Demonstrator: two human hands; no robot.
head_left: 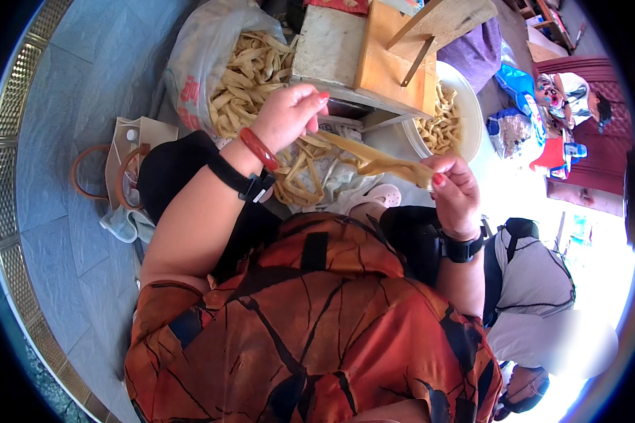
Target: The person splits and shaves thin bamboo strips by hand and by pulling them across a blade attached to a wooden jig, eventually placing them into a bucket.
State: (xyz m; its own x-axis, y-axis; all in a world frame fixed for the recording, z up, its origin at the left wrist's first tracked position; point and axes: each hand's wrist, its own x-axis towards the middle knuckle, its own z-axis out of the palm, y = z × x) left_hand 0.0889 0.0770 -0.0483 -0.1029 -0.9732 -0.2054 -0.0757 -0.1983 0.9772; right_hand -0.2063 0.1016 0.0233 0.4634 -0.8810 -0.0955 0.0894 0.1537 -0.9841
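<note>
A long, soft, pale-yellow strip (388, 166), which looks like tofu skin, stretches between my two hands above my lap. My left hand (283, 118), with a reddish-brown bangle, is closed at the strip's far left end; its fingertips are partly hidden. My right hand (456, 192) pinches the other end between thumb and fingers. Loose strips (302, 178) lie below on crumpled white plastic. Many more fill a white plastic sack (197, 53) beyond my left hand. Short, knotted-looking pieces (439, 127) sit inside a white tub (471, 113) beyond my right hand.
A wooden stand (363, 53) with a slanted board rises between sack and tub. A cream handbag (142, 134) stands at left on grey floor tiles (77, 176). Another person (533, 275) sits close at my right; a further person (575, 95) is at far right beside bags.
</note>
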